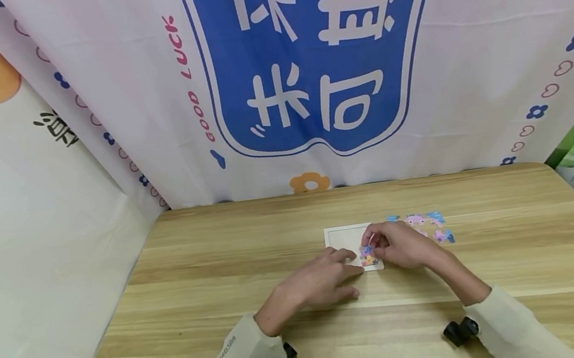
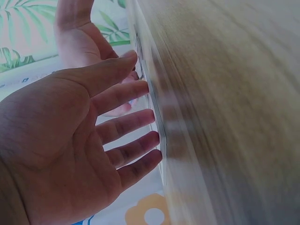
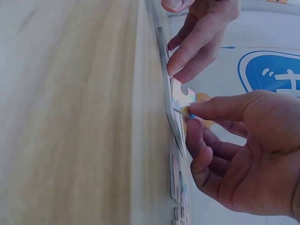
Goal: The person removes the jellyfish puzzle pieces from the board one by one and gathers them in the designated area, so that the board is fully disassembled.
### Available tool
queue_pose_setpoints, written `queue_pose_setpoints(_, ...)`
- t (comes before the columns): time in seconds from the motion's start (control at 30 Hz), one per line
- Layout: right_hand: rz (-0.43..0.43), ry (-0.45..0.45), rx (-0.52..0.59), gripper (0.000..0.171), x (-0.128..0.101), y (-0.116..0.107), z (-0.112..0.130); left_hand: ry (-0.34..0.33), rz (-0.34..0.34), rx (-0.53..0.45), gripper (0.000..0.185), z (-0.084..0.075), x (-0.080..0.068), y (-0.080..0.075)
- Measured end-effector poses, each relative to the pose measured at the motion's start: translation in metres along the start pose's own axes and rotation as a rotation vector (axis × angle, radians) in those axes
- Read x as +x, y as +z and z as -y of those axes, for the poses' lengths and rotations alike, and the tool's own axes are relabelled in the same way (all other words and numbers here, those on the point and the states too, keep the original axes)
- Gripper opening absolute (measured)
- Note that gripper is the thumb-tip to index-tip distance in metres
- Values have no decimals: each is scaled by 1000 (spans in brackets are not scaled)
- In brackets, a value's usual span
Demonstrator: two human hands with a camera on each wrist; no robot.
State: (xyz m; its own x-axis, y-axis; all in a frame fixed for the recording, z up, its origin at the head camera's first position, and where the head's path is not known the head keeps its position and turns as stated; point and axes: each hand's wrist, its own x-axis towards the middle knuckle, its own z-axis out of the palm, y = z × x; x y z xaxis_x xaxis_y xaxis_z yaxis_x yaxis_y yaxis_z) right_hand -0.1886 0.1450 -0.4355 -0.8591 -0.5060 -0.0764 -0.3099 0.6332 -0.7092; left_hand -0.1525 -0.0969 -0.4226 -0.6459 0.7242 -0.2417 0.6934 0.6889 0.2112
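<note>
A pale puzzle tray (image 1: pixel 345 238) with a thin dark inner line lies flat on the wooden table. Colourful joined puzzle pieces (image 1: pixel 368 261) sit in its near right corner. My left hand (image 1: pixel 327 276) rests at the tray's near left side, fingers extended, with fingertips (image 2: pixel 152 115) at the tray. Thumb and index finger of my right hand (image 1: pixel 401 244) pinch a small puzzle piece (image 3: pixel 190 111) over that corner. In the right wrist view, a notched piece (image 3: pixel 180 95) stands tilted up beside the pinched one, close to the left fingertips.
Several loose pink and blue puzzle pieces (image 1: pixel 436 218) lie to the right of the tray, partly behind my right hand. A printed cloth (image 1: pixel 184 180) hangs along the table's back edge. Wood-grain table (image 1: pixel 211 261) surface extends around the tray.
</note>
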Motion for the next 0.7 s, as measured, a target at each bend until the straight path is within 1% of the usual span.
queue_pose_setpoints(0.1,-4,-19,7,13,-1,-1,-2,0,3,-2,51,0,0,0)
queue_pose_setpoints(0.2,-1,-19,24,12,-2,-3,-5,0,4,-2,51,-1,0,0)
queue_pose_setpoints(0.53,27,11,69,12,-13,-15,-16,-3,11,-10,50,-1,1,1)
queue_pose_setpoints(0.7,11,-15,64,12,-19,-21,-23,-9,13,-15,51,-1,1,-1)
